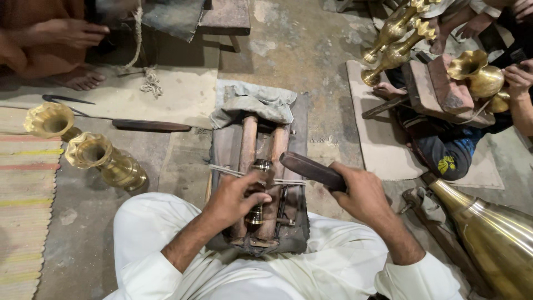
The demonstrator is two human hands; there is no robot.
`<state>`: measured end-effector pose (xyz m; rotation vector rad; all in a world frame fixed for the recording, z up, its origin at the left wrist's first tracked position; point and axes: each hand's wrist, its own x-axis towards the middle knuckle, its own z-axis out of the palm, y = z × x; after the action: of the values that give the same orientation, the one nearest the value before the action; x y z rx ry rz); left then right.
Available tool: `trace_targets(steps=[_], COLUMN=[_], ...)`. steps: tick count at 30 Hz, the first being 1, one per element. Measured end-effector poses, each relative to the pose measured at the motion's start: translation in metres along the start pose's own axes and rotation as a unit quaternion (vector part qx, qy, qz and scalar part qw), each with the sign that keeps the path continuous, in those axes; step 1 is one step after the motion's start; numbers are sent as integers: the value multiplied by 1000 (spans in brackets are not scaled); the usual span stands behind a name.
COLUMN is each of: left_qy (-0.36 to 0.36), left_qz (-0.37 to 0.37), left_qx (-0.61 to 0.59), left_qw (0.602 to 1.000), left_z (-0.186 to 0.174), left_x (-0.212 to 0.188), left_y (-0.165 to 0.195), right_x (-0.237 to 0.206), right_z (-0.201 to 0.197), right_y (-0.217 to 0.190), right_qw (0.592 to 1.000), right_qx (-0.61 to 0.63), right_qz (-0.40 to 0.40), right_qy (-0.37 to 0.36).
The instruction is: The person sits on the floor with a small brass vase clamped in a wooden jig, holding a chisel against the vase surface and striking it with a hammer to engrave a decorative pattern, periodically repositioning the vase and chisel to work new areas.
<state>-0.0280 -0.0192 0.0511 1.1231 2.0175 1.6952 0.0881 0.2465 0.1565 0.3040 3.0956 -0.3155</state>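
Head view: left hand (236,199) grip closed around small brass piece (259,191), piece lying lengthwise between two wooden rails (248,145) of floor jig, under fingers. Right hand (363,191) grip closed on dark wooden mallet (311,169), head angled toward brass piece, just right of it. Brass vases (105,161) on floor, far left.

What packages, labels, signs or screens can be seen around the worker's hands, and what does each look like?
No packages, labels, signs or screens show anywhere.
Nearest to one: a yellow leaf-like motif, printed on the dark blue garment of the person seated at right.
Left hand: grips a small ribbed brass piece lying on wooden blocks.
Right hand: holds a dark wooden tool.
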Motion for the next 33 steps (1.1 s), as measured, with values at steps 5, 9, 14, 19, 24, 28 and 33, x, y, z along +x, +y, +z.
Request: trace_targets(steps=[5, 9, 14, 19, 24, 28, 33], left_qy=[-41, -8, -19, -38, -31, -5, -30], left_qz=[-79, -21, -14, -64, -56, -6, -47], left_qx=[105, 86, 107, 121, 100, 85, 80], left_qw=[990, 996, 994, 990, 993, 996, 995], left_z=[0, 3, 2, 2, 1, 0, -2], left_x=[1, 1, 1, 1, 1, 2, 0], left_y=[14, 17, 16, 15, 13, 11, 7], right_x=[-5, -5, -4, 1, 6, 8, 11], right_z=[8, 7, -5, -13, -12, -11, -13], right_y=[-2, -4, -3, -5, -6, -5, -6], right_qw=[997, 982, 986, 984, 993, 987, 991], right_qx=[57, 137, -34, -54, -1, -4, -41], right_qz=[41, 88, -65, -93, -23, -44, -40], right_qy=[30, 99, 147, 144, 113, 153, 121])
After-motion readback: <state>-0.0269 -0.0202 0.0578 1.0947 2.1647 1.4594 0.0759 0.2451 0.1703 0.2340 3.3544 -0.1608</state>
